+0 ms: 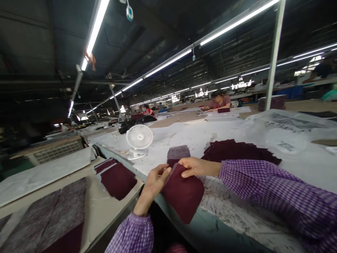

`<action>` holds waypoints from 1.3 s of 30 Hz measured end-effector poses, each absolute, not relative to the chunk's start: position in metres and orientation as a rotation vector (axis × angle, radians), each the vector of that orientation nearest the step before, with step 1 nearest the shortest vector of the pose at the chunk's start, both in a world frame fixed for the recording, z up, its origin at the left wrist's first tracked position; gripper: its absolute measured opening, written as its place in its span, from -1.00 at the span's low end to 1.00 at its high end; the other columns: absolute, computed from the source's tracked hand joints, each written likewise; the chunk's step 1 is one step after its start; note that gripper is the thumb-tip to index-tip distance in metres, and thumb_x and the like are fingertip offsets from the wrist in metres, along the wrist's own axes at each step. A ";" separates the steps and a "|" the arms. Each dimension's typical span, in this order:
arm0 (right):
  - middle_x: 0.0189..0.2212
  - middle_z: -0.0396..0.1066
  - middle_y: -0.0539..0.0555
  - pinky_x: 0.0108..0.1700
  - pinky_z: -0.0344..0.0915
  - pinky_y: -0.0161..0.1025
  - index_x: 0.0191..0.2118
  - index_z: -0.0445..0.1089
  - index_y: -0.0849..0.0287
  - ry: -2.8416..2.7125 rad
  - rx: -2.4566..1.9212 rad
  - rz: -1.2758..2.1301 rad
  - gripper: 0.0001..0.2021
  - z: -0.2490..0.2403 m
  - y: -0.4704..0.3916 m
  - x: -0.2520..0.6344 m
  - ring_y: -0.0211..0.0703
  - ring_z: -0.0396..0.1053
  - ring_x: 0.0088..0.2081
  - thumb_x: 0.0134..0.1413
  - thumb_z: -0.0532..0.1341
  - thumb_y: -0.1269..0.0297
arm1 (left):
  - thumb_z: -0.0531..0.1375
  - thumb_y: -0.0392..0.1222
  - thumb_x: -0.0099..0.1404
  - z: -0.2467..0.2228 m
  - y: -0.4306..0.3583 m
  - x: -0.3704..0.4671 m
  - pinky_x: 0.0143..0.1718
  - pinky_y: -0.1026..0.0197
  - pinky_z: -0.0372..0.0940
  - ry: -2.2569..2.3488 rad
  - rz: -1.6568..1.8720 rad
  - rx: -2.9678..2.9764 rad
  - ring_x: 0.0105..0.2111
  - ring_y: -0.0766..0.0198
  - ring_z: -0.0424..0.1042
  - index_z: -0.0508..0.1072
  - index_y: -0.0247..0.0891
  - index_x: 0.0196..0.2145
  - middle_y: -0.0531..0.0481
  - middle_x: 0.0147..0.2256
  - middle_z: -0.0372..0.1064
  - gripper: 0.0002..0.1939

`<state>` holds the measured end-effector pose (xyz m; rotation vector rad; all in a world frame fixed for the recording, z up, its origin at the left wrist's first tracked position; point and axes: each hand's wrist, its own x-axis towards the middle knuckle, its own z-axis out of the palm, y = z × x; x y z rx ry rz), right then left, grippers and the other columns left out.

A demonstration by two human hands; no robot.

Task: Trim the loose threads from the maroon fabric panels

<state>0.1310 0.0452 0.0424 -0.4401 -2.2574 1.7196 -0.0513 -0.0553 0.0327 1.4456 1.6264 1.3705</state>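
A maroon fabric piece (184,196) hangs over the near edge of the white-topped table, held at its upper edge by both hands. My right hand (192,166) pinches its top between thumb and fingers. At the upper left corner, my left hand (157,177) is closed, thumb against fingers, on the same cloth. Just beyond the hands lies a grey speckled fabric piece (178,152) with a maroon part below it. To the right, partly behind my right forearm, spreads a fanned pile of maroon fabric pieces (237,149).
A white clip fan (139,137) stands at the table's left edge. Stacked maroon pieces (118,179) lie on the left side table, near grey speckled panels (58,211). Clear plastic sheeting (286,130) covers the right. A metal post (274,56) rises behind; a person (219,102) leans over the table farther off.
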 end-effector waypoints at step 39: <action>-0.22 0.40 0.16 -0.12 0.20 -0.15 0.07 0.27 0.24 -2.528 -0.617 -0.043 -0.63 0.003 0.059 0.163 -0.11 0.27 -0.19 0.16 -0.04 0.42 | 0.00 -0.34 0.30 -0.002 0.009 -0.003 -0.13 0.21 0.19 2.073 0.591 2.580 -0.20 0.20 0.32 0.54 -0.15 -0.20 -0.08 -0.24 0.38 -0.67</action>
